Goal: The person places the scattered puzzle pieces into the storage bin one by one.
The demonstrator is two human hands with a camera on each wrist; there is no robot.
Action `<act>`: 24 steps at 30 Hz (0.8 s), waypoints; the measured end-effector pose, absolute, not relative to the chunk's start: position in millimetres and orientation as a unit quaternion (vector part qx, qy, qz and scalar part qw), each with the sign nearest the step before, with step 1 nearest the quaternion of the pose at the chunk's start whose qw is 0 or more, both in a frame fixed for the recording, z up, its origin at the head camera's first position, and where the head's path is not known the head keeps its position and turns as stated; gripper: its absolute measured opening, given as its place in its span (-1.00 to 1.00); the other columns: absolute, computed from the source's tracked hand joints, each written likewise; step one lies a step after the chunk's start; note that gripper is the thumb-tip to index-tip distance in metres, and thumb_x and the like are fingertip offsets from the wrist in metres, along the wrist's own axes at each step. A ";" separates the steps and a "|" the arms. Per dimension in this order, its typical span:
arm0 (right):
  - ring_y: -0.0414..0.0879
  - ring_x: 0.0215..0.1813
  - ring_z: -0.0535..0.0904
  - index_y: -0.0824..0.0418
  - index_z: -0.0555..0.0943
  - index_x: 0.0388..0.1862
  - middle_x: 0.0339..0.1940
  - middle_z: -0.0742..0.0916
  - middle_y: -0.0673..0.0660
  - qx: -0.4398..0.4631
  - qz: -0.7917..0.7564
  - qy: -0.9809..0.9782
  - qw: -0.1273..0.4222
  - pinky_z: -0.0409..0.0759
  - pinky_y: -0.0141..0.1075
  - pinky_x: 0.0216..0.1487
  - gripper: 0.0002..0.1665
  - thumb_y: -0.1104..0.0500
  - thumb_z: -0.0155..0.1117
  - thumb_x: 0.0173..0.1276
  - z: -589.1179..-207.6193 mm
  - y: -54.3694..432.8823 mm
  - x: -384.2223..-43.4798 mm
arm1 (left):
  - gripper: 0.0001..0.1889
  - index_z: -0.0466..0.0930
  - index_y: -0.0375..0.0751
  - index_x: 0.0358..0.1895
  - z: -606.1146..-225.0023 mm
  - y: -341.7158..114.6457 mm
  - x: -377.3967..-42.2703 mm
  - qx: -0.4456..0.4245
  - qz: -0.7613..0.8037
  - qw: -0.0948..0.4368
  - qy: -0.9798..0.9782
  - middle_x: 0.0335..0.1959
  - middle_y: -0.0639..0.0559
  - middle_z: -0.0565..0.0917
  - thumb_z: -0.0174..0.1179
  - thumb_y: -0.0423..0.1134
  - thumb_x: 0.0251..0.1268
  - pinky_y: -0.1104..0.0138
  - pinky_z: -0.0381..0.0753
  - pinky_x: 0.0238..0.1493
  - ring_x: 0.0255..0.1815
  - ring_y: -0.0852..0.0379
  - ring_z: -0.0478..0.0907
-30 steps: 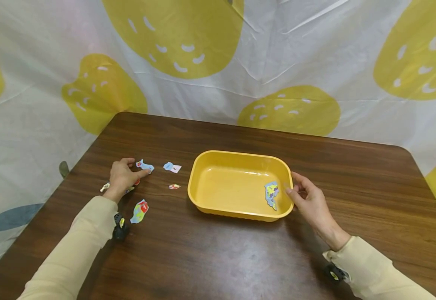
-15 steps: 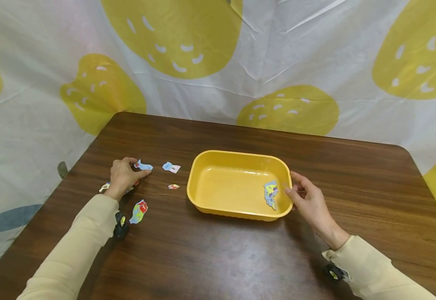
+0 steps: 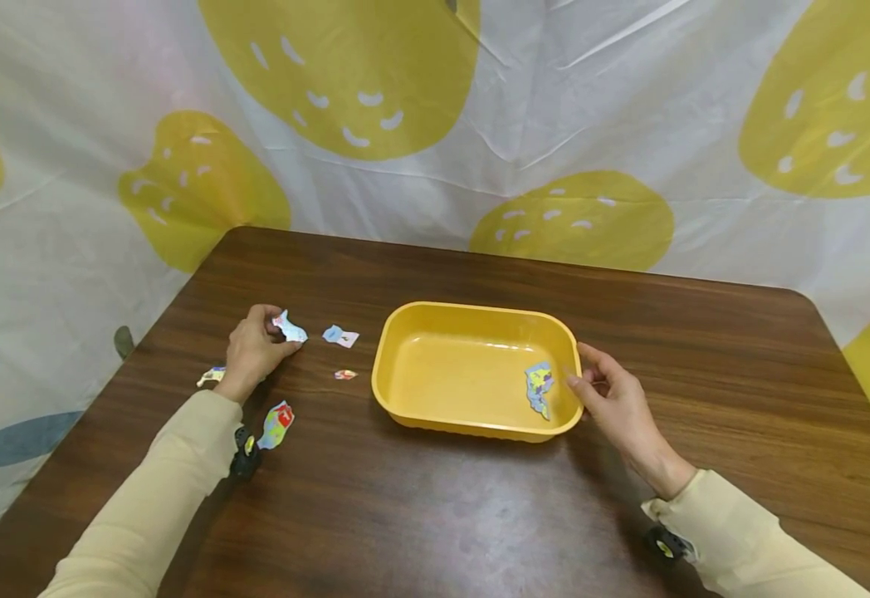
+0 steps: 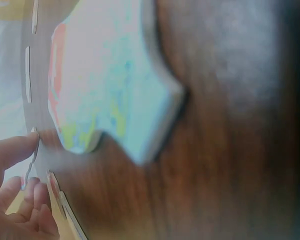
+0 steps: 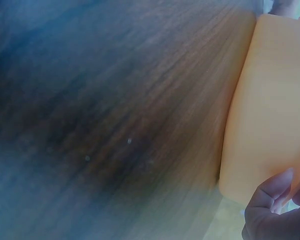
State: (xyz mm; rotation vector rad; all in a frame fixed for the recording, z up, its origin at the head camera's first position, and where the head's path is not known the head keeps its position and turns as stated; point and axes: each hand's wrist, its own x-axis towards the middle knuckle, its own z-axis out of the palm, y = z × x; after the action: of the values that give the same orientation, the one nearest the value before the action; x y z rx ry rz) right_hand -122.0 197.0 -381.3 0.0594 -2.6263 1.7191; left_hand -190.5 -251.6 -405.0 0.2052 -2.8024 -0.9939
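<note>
My left hand pinches a light blue puzzle piece with a red patch, which stands tilted up off the table. In the left wrist view the thumb and fingers hold that thin piece edge-on. On the right, my right hand grips the right rim of a yellow plastic bin, thumb inside and fingers outside. One irregular blue, yellow and purple puzzle piece lies in the bin's right end. By the left wrist lies a green, red and blue puzzle piece, which looms large in the left wrist view.
Between left hand and bin lie a blue and pink piece and a small red-yellow piece. Another piece is partly hidden behind the left hand. A brown wooden table carries everything, with a patterned curtain behind it.
The left hand has picked up the light blue piece, which was flat on the table and is now tilted up. The right hand and the bin have stayed in place.
</note>
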 end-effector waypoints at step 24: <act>-0.24 -0.41 0.42 0.43 0.26 0.34 -0.33 0.43 0.12 0.024 0.544 -0.839 0.010 0.54 -0.38 -0.50 -0.44 0.33 0.09 0.39 -382.3 194.3 -121.0 | -0.42 0.37 -0.24 0.20 -387.3 -233.2 -194.2 0.077 -0.517 0.106 -0.846 -0.29 0.00 0.58 0.36 -0.35 0.06 0.60 0.47 -0.42 -0.38 0.38 0.50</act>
State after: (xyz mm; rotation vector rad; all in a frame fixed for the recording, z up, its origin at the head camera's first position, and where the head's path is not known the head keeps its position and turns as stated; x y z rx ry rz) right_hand -121.0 194.3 -382.3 0.0741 -2.6189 1.6984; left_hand -194.2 -233.2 -387.3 0.2257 -2.4911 -1.5235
